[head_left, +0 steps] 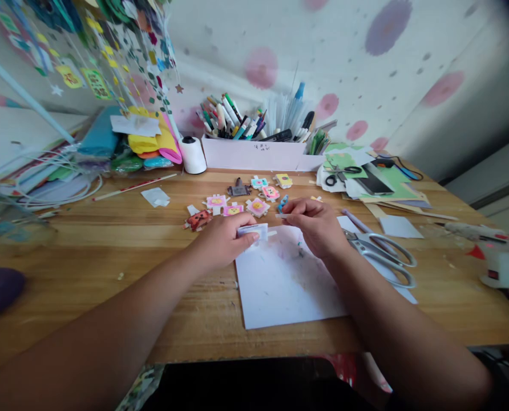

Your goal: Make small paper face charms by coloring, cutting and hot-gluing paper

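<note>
- Firstly, far left: rounded purple object (1, 293), one, on the wooden tabletop (186, 319).
- Spool of white thread (193, 155), one, upright near the pen box (254, 151); a hard knock could probably topple it.
- Small paper cutouts (217, 201), a loose cluster beyond the left hand (231, 237); light, so a stray knuckle could scatter them.
- Left hand: thumb and fingers pinching a folded paper piece (253, 232), pale, held above the far left corner of a white sheet (291, 297). Too firm a squeeze might crease it.
- White sheet, marked and smudged, between the forearms; apparently loose, it could slide if an arm dragged on it.
- Right hand (316, 224): thumb and forefinger seemingly pinching a narrow pale strip (282, 216), near the folded piece but apart; so small a grip could let it slip.
- Large scissors (383, 257), beside the right forearm; an outward elbow could nudge them.
- Finally, far right: glue gun (496, 251), corded; a tug on the cord might tip it.
</note>
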`<state>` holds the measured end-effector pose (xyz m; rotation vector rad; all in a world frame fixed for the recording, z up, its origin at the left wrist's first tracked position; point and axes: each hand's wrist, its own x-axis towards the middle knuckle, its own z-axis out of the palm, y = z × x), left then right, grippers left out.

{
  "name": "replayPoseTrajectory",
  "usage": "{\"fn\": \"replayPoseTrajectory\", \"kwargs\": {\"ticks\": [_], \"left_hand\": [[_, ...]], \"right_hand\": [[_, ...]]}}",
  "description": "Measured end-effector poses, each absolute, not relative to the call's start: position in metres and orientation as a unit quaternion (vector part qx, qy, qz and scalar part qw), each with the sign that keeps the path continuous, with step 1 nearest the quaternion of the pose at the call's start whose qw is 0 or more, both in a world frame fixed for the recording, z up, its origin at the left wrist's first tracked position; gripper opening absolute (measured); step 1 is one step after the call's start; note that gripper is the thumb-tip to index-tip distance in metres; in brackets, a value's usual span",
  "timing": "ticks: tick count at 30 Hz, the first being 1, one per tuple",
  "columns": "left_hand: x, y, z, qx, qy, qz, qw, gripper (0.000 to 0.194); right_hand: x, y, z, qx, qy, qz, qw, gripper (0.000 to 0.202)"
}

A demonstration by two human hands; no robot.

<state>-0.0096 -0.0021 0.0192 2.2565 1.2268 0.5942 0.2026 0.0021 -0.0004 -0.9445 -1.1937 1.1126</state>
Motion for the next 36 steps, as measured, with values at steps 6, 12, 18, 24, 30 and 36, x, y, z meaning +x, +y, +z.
{"fn": "replayPoseTrajectory", "kwargs": {"ticks": [6,12,18,24,30,36], "left_hand": [[-0.005,-0.005,0.019,0.838,0.438,0.244,0.215,0.007],[-0.002,-0.005,0.016,0.848,0.406,0.281,0.192,0.007],[-0.003,-0.005,0.015,0.863,0.373,0.293,0.176,0.001],[-0.003,-0.006,0.016,0.865,0.366,0.3,0.166,0.004],[-0.002,-0.007,0.016,0.861,0.373,0.304,0.167,0.003],[-0.003,-0.008,0.017,0.859,0.375,0.304,0.17,0.003]], "right_hand": [[0.195,-0.009,0.01,-0.389,-0.523,0.44,0.618,0.02],[0.187,-0.022,0.014,-0.401,-0.632,0.348,0.565,0.018],[0.185,-0.026,0.015,-0.359,-0.739,0.212,0.53,0.021],[0.183,-0.031,0.018,-0.332,-0.801,0.07,0.492,0.021],[0.182,-0.033,0.018,-0.324,-0.82,0.027,0.472,0.021],[0.182,-0.033,0.016,-0.314,-0.82,-0.017,0.478,0.022]]}}
